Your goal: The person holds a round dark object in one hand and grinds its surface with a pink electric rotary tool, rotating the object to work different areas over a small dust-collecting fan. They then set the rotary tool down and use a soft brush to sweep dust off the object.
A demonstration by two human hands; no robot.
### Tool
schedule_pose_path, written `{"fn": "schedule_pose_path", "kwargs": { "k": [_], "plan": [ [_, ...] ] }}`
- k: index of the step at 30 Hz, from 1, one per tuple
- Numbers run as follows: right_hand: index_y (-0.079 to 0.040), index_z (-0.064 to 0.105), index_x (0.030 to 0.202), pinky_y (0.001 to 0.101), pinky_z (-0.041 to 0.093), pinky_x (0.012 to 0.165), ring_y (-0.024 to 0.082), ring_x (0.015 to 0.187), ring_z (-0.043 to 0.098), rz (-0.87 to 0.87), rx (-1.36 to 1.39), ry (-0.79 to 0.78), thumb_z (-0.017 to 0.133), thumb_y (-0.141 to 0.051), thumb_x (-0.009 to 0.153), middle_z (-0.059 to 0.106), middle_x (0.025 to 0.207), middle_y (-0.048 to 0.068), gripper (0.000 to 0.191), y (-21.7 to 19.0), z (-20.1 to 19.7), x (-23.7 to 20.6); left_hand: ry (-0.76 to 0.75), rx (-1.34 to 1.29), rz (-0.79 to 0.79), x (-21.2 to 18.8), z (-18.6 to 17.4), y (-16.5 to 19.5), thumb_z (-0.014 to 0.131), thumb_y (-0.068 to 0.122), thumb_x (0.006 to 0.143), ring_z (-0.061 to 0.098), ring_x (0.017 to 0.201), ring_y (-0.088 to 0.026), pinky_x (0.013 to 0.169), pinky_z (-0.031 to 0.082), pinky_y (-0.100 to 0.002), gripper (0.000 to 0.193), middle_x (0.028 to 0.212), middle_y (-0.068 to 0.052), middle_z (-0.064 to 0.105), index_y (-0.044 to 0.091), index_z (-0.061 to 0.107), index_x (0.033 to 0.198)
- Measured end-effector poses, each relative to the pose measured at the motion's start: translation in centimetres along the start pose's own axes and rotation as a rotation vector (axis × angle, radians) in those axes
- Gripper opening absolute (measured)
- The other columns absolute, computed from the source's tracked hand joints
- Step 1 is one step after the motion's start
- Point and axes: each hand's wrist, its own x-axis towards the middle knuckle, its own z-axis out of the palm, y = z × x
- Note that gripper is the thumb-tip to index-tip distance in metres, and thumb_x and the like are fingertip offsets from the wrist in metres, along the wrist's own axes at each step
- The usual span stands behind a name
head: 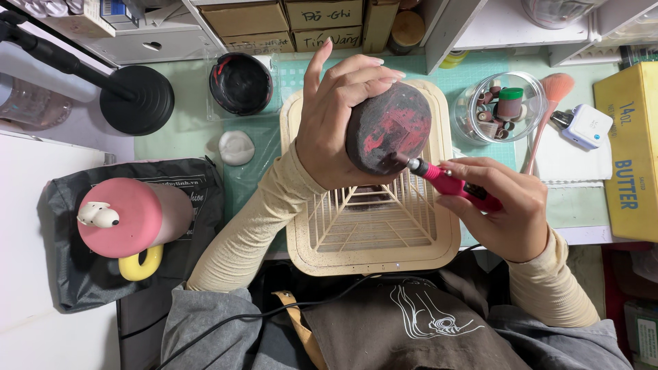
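Surface: pale green mat, cluttered. Centre of it: a beige slatted dust-collector box, grille funnelling down to the middle, dust on the rim.

Left: dark bag with a pink tumbler and yellow ring lying on it. Above that, a black round stand base and a black bowl with red smears inside. Small white lump just below the bowl.

Right: yellow carton, glass jar of sanding bits, pink brush on a white cloth.

Workpiece: rounded dark object, held above the box's far edge. Matte black-grey surface with irregular red patches showing through, mostly on the lower face.

Left hand: wrapped around the object from the left side, fingers curled over the top, index raised.

Right hand: closed on a pink rotary tool, pen-style grip. Tool tip touches the object's lower right edge.
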Motion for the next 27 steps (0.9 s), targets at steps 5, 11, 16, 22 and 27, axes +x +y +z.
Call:
{"fn": "schedule_pose_path", "kwargs": {
  "k": [5, 11, 16, 22, 27],
  "plan": [
    [0.005, 0.068, 0.115, 0.029, 0.059, 0.077, 0.023, 0.095, 0.075, 0.01, 0.027, 0.003, 0.084, -0.006, 0.082, 0.074, 0.112, 0.018, 0.038, 0.0, 0.02, -0.08, 0.002, 0.005, 0.009, 0.04, 0.0, -0.16, 0.099, 0.052, 0.081, 0.055, 0.139, -0.032, 0.127, 0.011, -0.06, 0.091, 0.14, -0.01, 0.061, 0.008, 0.043, 0.137],
    [0.004, 0.068, 0.113, 0.028, 0.059, 0.075, 0.02, 0.093, 0.075, 0.018, 0.011, 0.034, 0.085, -0.007, 0.084, 0.074, 0.111, 0.017, 0.036, 0.16, -0.09, -0.18, 0.026, -0.004, 0.008, 0.05, 0.17, 0.0, 0.099, 0.05, 0.083, 0.058, 0.137, -0.031, 0.127, 0.011, -0.059, 0.088, 0.14, -0.009, 0.061, 0.008, 0.043, 0.137],
    [0.003, 0.07, 0.11, 0.0288, 0.059, 0.073, 0.018, 0.088, 0.075, 0.023, 0.032, -0.035, 0.085, -0.005, 0.08, 0.075, 0.108, 0.016, 0.034, -0.14, -0.22, -0.14, 0.023, -0.011, 0.012, 0.08, 0.06, -0.02, 0.099, 0.053, 0.079, 0.058, 0.135, -0.032, 0.126, 0.011, -0.06, 0.092, 0.139, -0.01, 0.061, 0.008, 0.043, 0.136],
    [0.002, 0.071, 0.111, 0.0281, 0.058, 0.072, 0.02, 0.09, 0.075, 0.007, 0.013, -0.057, 0.085, -0.007, 0.078, 0.075, 0.107, 0.016, 0.037, -0.37, -0.3, 0.13, 0.017, -0.015, 0.022, 0.11, 0.04, -0.11, 0.099, 0.053, 0.079, 0.058, 0.134, -0.032, 0.126, 0.011, -0.06, 0.092, 0.139, -0.01, 0.061, 0.009, 0.042, 0.137],
    [0.003, 0.069, 0.112, 0.0282, 0.059, 0.073, 0.021, 0.092, 0.076, 0.009, 0.023, -0.009, 0.085, -0.006, 0.082, 0.075, 0.109, 0.016, 0.035, -0.14, -0.12, 0.11, 0.022, -0.006, 0.015, 0.04, 0.17, -0.04, 0.099, 0.05, 0.082, 0.059, 0.134, -0.031, 0.126, 0.011, -0.06, 0.09, 0.139, -0.01, 0.061, 0.009, 0.042, 0.138]
  ]
}}
